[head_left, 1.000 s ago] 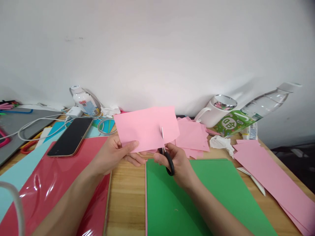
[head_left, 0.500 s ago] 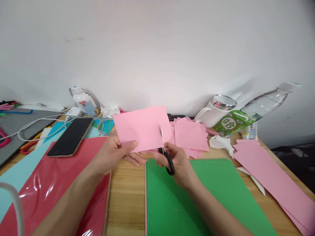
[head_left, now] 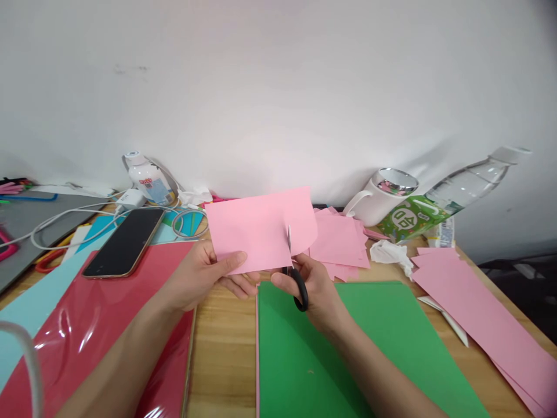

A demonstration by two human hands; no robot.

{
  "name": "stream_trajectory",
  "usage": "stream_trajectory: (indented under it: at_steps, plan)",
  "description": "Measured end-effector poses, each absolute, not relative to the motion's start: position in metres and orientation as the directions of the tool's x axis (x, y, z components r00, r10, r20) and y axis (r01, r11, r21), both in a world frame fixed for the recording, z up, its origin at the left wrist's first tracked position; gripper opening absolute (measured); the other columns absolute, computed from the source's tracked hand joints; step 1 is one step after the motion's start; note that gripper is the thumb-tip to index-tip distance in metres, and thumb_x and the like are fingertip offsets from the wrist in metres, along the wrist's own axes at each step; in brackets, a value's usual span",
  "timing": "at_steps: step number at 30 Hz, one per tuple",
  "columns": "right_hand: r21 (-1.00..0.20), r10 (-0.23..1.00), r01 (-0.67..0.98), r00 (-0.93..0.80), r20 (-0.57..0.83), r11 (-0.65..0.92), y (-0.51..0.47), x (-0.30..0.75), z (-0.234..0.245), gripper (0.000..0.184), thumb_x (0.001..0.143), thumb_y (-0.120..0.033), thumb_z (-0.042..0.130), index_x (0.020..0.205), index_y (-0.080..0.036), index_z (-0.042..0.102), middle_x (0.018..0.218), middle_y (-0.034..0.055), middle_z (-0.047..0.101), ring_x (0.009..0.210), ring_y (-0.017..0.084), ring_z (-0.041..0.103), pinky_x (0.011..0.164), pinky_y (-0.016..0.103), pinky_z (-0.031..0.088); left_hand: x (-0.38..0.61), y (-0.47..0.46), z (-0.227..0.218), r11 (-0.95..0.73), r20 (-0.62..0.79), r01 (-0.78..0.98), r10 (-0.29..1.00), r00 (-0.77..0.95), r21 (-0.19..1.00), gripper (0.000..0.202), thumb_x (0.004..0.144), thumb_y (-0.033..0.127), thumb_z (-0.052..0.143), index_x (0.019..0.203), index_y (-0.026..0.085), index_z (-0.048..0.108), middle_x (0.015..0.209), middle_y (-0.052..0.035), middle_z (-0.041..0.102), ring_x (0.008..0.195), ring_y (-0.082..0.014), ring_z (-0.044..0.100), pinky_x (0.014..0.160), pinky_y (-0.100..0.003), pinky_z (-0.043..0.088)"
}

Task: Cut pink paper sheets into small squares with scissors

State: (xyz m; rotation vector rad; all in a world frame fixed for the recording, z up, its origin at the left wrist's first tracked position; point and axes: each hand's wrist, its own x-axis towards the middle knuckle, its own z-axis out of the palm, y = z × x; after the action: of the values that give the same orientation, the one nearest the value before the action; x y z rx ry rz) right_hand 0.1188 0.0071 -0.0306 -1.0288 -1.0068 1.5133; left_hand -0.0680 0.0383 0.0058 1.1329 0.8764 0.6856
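Observation:
My left hand (head_left: 213, 270) pinches the lower left part of a pink paper sheet (head_left: 252, 223), thumb in front and fingers behind. My right hand (head_left: 315, 284) is closed round the black handles of a pair of scissors (head_left: 301, 290). The blades stand upright in the sheet's right part, with a cut running up from the lower edge. To the right of the cut, the paper strip curls toward the right. Behind it lies a pile of pink paper squares (head_left: 337, 238). Below my right hand is a green sheet stack (head_left: 348, 348).
Left are a phone (head_left: 124, 242) on red wrapped paper (head_left: 113, 296), a white cable and a small bottle (head_left: 152, 180). At the back right stand a white mug (head_left: 376, 200), a green packet (head_left: 407, 217) and a tilted clear bottle (head_left: 474, 180). Pink strips (head_left: 483, 325) lie at the right edge.
The pink sheet has shifted slightly right over the scissors, and its cut right part curls farther out. The visible blade length above the edge looks shorter. Both hands have stayed nearly in place.

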Motion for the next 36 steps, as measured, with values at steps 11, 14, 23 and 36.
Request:
stream_trajectory:
  at_steps: [11, 14, 23, 36]
  plan:
    - [-0.949, 0.982, -0.257, -0.102, -0.158, -0.18, 0.008, 0.12, -0.031, 0.037, 0.051, -0.033, 0.08, 0.071, -0.017, 0.053, 0.06, -0.0034, 0.055, 0.054, 0.01, 0.047, 0.054, 0.022, 0.038, -0.069, 0.04, 0.004, 0.292, -0.225, -0.052, 0.826, 0.517, 0.955, 0.019, 0.08, 0.025, 0.059, 0.071, 0.013, 0.07, 0.061, -0.0056, 0.072, 0.054, -0.0149, 0.068, 0.048, -0.02, 0.054]
    - [-0.948, 0.98, -0.254, -0.103, -0.169, -0.19, 0.007, 0.12, -0.03, 0.038, 0.051, -0.034, 0.08, 0.071, -0.017, 0.052, 0.059, -0.0035, 0.054, 0.055, 0.01, 0.046, 0.053, 0.021, 0.037, -0.068, 0.04, 0.004, 0.3, -0.231, -0.053, 0.826, 0.514, 0.953, 0.018, 0.079, 0.025, 0.059, 0.072, 0.013, 0.071, 0.066, -0.0063, 0.073, 0.054, -0.0148, 0.068, 0.049, -0.02, 0.054]
    - [-0.941, 0.979, -0.272, -0.091, -0.182, -0.201, 0.009, 0.117, -0.031, 0.044, 0.047, -0.036, 0.082, 0.075, -0.017, 0.054, 0.061, -0.0028, 0.055, 0.057, 0.011, 0.047, 0.054, 0.023, 0.038, -0.069, 0.041, 0.004, 0.307, -0.237, -0.051, 0.819, 0.523, 0.95, 0.02, 0.079, 0.028, 0.059, 0.074, 0.012, 0.071, 0.07, -0.009, 0.073, 0.056, -0.0168, 0.068, 0.051, -0.023, 0.055]
    - [-0.965, 0.888, -0.13, -0.436, -0.149, -0.226, 0.011, 0.134, -0.026, 0.041, 0.057, -0.035, 0.078, 0.086, -0.017, 0.055, 0.074, 0.0007, 0.064, 0.064, 0.011, 0.057, 0.062, 0.024, 0.044, -0.064, 0.041, 0.011, 0.132, -0.114, -0.236, 0.99, 0.087, 0.963, 0.01, 0.071, 0.026, 0.068, 0.076, 0.017, 0.068, 0.085, 0.0012, 0.072, 0.079, -0.0175, 0.066, 0.07, -0.033, 0.059]
